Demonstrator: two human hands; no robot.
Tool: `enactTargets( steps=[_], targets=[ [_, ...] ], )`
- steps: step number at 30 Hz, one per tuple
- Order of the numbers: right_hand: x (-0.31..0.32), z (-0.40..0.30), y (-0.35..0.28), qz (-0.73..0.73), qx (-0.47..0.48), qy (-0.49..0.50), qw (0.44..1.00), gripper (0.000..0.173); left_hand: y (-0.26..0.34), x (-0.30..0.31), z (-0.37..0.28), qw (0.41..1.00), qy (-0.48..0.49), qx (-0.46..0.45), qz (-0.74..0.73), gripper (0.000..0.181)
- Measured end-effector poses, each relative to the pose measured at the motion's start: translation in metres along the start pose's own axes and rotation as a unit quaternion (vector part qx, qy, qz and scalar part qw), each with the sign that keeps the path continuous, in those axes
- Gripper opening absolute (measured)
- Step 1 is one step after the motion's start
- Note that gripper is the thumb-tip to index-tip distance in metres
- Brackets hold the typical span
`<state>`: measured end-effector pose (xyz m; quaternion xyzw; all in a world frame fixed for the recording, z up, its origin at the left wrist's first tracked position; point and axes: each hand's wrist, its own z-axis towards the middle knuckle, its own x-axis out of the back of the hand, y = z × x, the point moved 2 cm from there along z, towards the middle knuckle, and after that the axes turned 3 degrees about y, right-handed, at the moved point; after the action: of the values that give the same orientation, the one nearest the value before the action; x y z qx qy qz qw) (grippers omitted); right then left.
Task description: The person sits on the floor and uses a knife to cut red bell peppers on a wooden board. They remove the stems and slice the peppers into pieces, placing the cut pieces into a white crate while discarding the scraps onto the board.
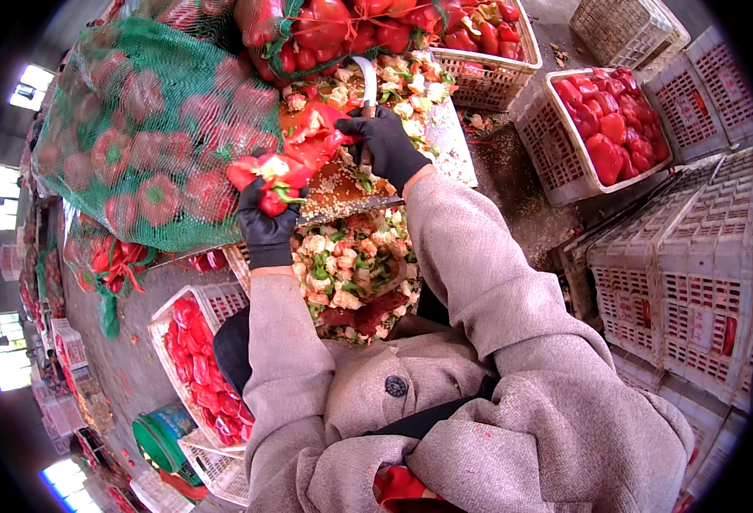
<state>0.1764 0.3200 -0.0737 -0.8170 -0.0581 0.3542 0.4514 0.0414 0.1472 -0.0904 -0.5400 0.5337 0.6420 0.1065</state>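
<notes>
Black gloves cover both of my hands. In my left hand [267, 224] is a piece of red bell pepper [248, 172] showing its pale seed core and green stem. My right hand [386, 144] grips a knife with a short curved blade [368, 77], the blade pointing away from me. Its thumb and fingers also pinch a torn-open red pepper piece [312, 131]. The two pieces touch or overlap; I cannot tell if they are still joined. Beneath them lies a wet work surface [334, 192] strewn with seeds and cut cores.
A green mesh bag of peppers [158, 141] bulges at the left, another bag [331, 32] beyond. Cut cores [344, 263] are heaped before my lap. Crates of red peppers stand left [200, 365] and right [607, 128]. Stacked crates [690, 282] rise at the right; a green bucket [158, 439] sits lower left.
</notes>
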Motion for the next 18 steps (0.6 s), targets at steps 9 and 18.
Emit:
enactTargets(
  steps=[9, 18],
  targets=[
    [-0.023, -0.01, 0.006, 0.087, -0.021, -0.061, 0.994, 0.032, 0.037, 0.014, -0.02, 0.996, -0.008, -0.019, -0.09, 0.057],
    [0.007, 0.014, -0.015, 0.132, 0.036, -0.037, 0.99, 0.02, 0.064, 0.033, -0.066, 0.977, -0.176, 0.103, 0.058, 0.069]
  ],
)
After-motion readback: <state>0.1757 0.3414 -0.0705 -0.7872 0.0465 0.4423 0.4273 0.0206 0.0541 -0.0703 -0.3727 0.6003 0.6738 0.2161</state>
